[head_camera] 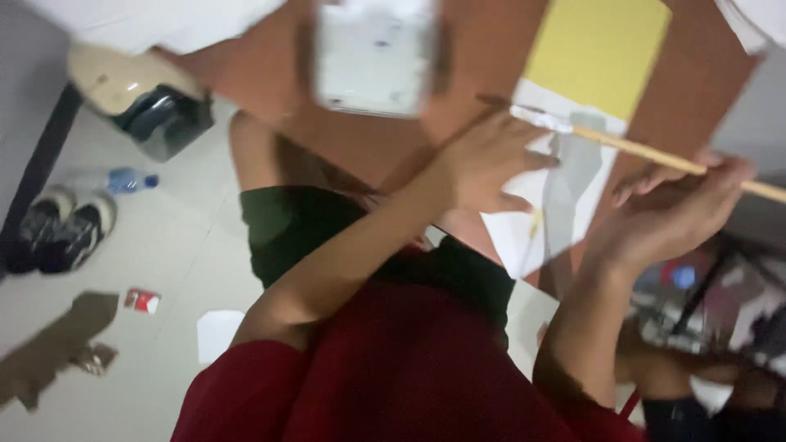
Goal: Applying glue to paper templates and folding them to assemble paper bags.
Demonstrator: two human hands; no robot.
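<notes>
My left hand [491, 160] lies flat on a white sheet of paper [524, 237] that carries a grey painted shape, pressing it onto the brown table [483, 49]. My right hand [679, 209] grips the wooden handle of a long paintbrush [630, 147]. The brush's metal collar and dark bristles reach over my left hand's fingers, above the paper's upper edge. A yellow sheet [598, 49] lies just beyond the white one. The whole view is motion-blurred.
A white square tray or box [377, 53] sits on the table to the left. On the floor are dark shoes [65, 233], a water bottle [123, 180], a small red-and-white packet [142, 300], cardboard scraps [57, 344] and a paper piece [217, 331]. Mixed clutter [720, 303] lies at the right.
</notes>
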